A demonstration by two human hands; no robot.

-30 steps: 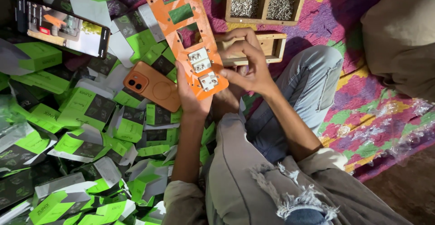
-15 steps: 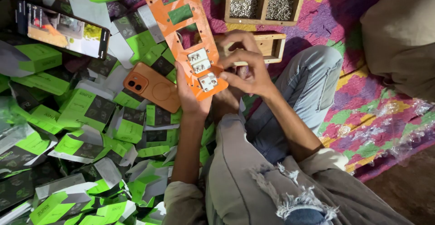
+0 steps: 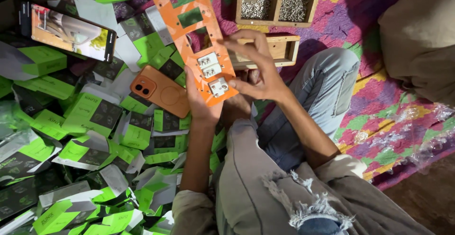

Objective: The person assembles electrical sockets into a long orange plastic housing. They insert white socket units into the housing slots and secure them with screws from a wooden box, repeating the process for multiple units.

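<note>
My left hand (image 3: 201, 102) grips the near end of a long orange plate (image 3: 187, 14) with rectangular cut-outs. Three white switch modules (image 3: 211, 71) with metal screws sit in the plate's near end. My right hand (image 3: 256, 69) rests its fingers on the plate's right edge, beside those modules, fingertips pinched together; whether a small part is between them cannot be told. The plate slants away from me toward the top of the view.
Several green and black small boxes (image 3: 90, 116) cover the floor at left. An orange phone (image 3: 159, 89) lies face down by my left hand; another phone (image 3: 68, 29) shows a lit screen. Wooden trays of screws (image 3: 277, 0) and a wooden box (image 3: 279, 50) sit ahead on a colourful mat (image 3: 379, 116).
My right fingers have shifted slightly along the plate's right edge. The lit phone's screen picture has changed. The plate and my left hand stay put.
</note>
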